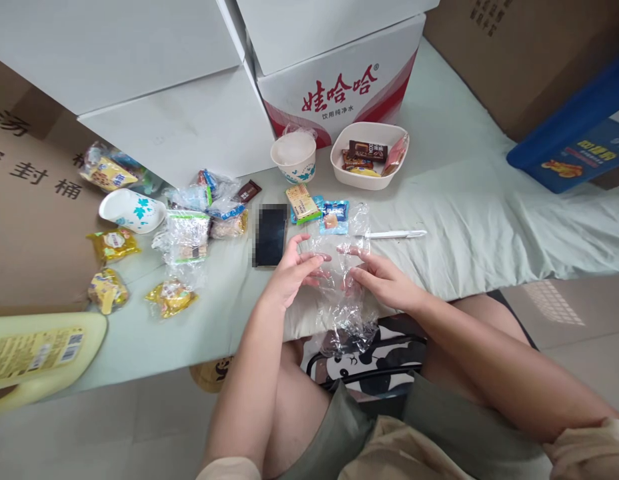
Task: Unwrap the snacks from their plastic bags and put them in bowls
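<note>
A crinkled clear plastic bag (342,303) stretches between my hands and hangs over the table's front edge. My left hand (295,272) grips its left side, thumb and fingers closing on the film. On the other side, my right hand (382,275) pinches the bag near its upper part. Just beyond the bag lie a blue snack packet (334,217) and a yellow-green snack packet (303,203). A dark phone (270,235) rests left of my left hand. To the right of the bag lies a white pen (395,235).
A white tray (339,175) of wrapped snacks and a paper cup (293,159) stand before a water carton (339,87). Another paper cup (134,210) lies tipped among several snack packets at left. A yellow jug (44,353) and a blue package (574,133) flank the table.
</note>
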Available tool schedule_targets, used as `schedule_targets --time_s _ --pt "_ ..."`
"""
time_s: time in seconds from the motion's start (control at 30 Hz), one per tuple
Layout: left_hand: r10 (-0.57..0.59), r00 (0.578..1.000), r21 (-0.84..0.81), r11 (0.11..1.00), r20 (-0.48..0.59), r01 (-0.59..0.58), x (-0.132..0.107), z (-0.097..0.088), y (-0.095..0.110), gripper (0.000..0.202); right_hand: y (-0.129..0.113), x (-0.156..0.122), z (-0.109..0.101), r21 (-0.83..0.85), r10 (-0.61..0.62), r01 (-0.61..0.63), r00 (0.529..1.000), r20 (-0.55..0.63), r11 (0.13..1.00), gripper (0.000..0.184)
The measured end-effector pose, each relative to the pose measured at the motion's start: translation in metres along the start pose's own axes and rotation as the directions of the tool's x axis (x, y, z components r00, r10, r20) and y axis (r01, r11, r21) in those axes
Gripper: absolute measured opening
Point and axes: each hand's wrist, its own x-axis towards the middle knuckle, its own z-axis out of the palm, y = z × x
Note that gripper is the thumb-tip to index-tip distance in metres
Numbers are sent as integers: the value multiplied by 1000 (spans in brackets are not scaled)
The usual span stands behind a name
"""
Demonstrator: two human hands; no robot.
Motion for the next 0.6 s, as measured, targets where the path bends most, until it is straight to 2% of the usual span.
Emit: schedule_targets --time_s 0.07,0.13,0.2,0.23,0.33,0.43,0.53,0.6 --pt "-9 1000 62 998 5 9 2 3 -5 62 2 0 0 -203 -57 56 998 0 978 53" --pt "-8 1000 141 990 25 4 4 7 -12 55 3 -1 0 -430 -94 98 995 29 897 48" --pt "25 998 225 974 57 -38 6 11 -18 48 3 -2 1 -559 -99 127 992 79 819 41" --pt "40 996 260 964 74 -59 7 13 -21 45 3 -2 1 -575 -99 137 990 98 807 39" --pt "61 994 279 956 96 -85 7 15 -21 41 2 -1 1 -486 -110 140 990 90 863 36" --pt "90 994 197 975 66 -101 7 12 -15 47 3 2 -1 -311 -98 91 995 -5 946 29" --pt "189 982 120 974 22 -190 6 6 -10 70 3 4 -3 -135 -19 7 996 -89 991 26" --pt "261 965 87 961 8 -261 4 3 -8 86 3 5 -4 -23 33 -35 997 -71 999 33"
